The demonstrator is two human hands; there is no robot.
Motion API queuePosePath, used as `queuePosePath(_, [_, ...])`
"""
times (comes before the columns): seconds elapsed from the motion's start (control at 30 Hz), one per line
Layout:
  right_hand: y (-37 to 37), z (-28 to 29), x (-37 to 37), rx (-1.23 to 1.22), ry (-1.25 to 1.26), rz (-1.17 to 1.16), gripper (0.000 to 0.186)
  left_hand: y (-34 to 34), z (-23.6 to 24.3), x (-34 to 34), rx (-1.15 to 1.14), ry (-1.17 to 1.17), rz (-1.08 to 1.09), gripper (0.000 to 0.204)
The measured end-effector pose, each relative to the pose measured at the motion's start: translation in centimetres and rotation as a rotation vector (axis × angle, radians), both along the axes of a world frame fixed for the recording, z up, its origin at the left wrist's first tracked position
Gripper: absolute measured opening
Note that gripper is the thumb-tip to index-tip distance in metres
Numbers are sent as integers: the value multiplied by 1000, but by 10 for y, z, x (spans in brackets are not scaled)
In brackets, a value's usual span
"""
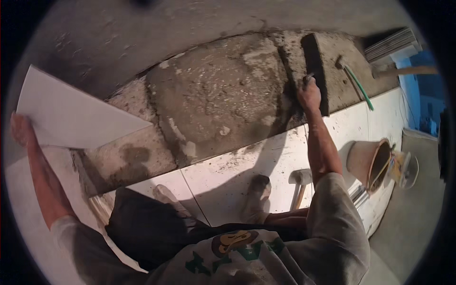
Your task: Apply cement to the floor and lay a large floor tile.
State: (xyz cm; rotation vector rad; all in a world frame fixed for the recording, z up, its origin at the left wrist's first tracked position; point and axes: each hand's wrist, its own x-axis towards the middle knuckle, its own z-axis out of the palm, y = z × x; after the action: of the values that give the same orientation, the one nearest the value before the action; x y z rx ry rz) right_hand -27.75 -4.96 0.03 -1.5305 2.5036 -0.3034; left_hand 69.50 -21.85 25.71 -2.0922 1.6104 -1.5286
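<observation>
At the far left, my left hand (21, 129) grips the outer edge of a large white tile (78, 111), which is held tilted beside the wall. My right hand (309, 94) is closed at the side of a long dark flat bar (315, 64) on the right; the fingers are partly hidden. Between my two hands lies a bed of wet grey mortar (218, 90), its surface rough and shiny in places. Bare gritty ground borders this bed on both sides.
Laid white tiles (228, 166) run along the near side, under my feet. A white-headed mallet (300, 178), a bucket (363, 164) and a green-handled hammer (357, 81) are to the right. Stacked tiles (392, 46) stand at the far right, and a wall (156, 23) closes the far side.
</observation>
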Motion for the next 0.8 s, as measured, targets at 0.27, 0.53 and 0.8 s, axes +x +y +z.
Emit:
queuePosePath(0.27, [-39, -22, -98, 195, 150, 3, 48, 22, 10, -77, 51, -379, 254, 32])
queuePosePath(0.53, [-77, 72, 39, -140, 207, 329, 41, 20, 19, -98, 37, 219, 231, 36])
queuePosePath(0.8, [-53, 249, 442, -1095, -122, 829, 22, 6, -17, -3, -140, 248, -323, 37])
